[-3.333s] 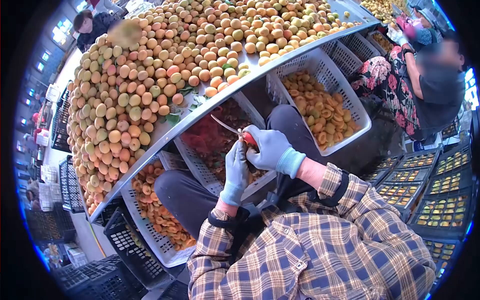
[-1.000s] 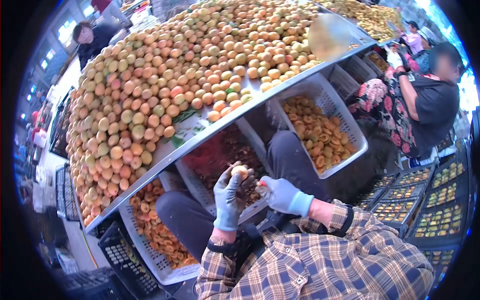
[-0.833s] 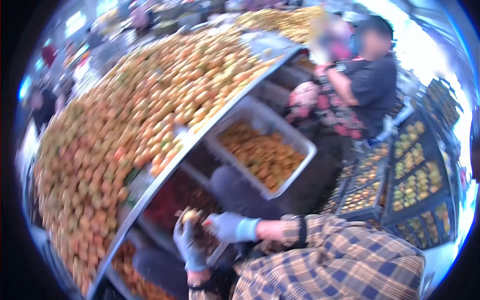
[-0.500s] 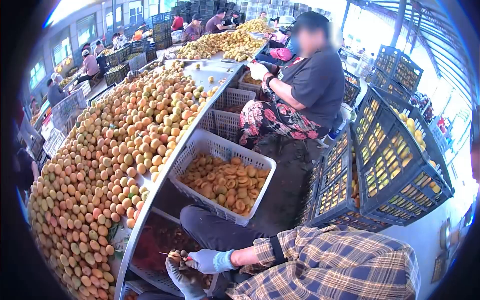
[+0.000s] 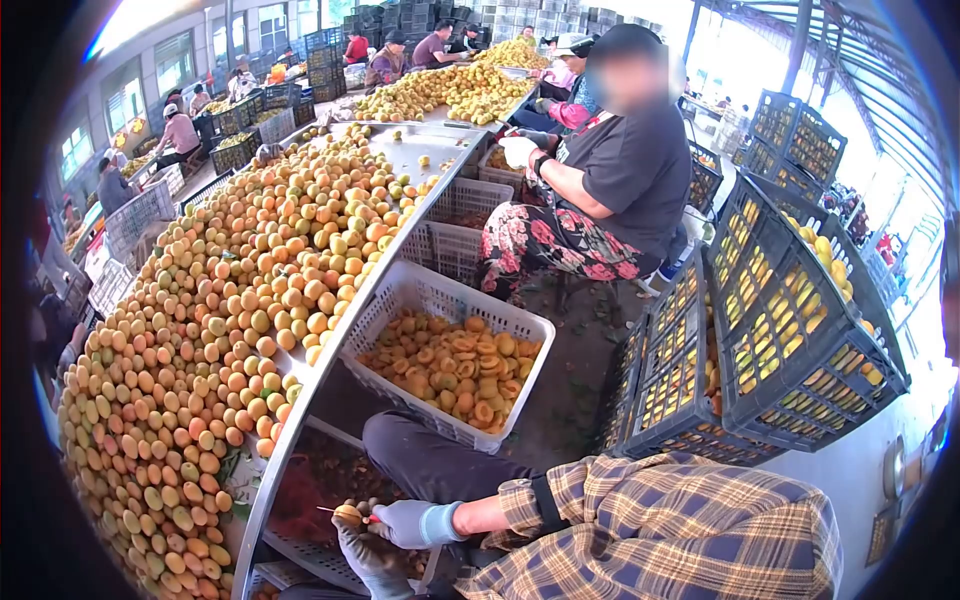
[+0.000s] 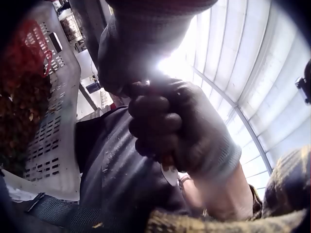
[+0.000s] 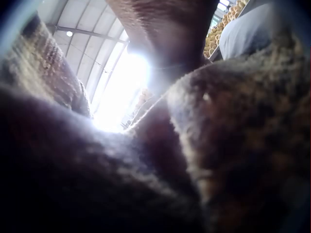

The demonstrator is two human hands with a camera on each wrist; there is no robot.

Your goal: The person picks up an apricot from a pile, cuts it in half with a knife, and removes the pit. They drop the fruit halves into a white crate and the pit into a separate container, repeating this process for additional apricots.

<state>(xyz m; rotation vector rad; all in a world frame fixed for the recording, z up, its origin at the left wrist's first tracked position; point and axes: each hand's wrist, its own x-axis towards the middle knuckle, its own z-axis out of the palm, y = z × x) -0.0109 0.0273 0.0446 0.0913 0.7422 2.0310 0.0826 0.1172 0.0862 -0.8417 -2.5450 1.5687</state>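
Note:
Both hands wear grey-blue gloves and meet low in the head view, over my lap. My left hand (image 5: 362,553) holds an apricot (image 5: 347,513) from below, its fingers curled round it. My right hand (image 5: 405,522) grips a small red-handled knife (image 5: 362,517), and the thin blade lies against the apricot. From the left wrist the right hand (image 6: 177,128) shows as a dark closed fist, with the left hand (image 6: 141,43) just above it. The right wrist view is filled by dark glove fabric, backlit by the roof.
A long metal table (image 5: 300,390) on my left carries a heap of whole apricots (image 5: 230,320). A white basket (image 5: 440,300) of halved apricots stands ahead, and another basket (image 5: 300,550) lies under my hands. Black crates (image 5: 790,340) stack on the right. A seated person (image 5: 610,180) works ahead.
The head view swung up and to the right, so the hands dropped to the bottom edge. My left hand took up a fresh apricot, and the knife now lies against it.

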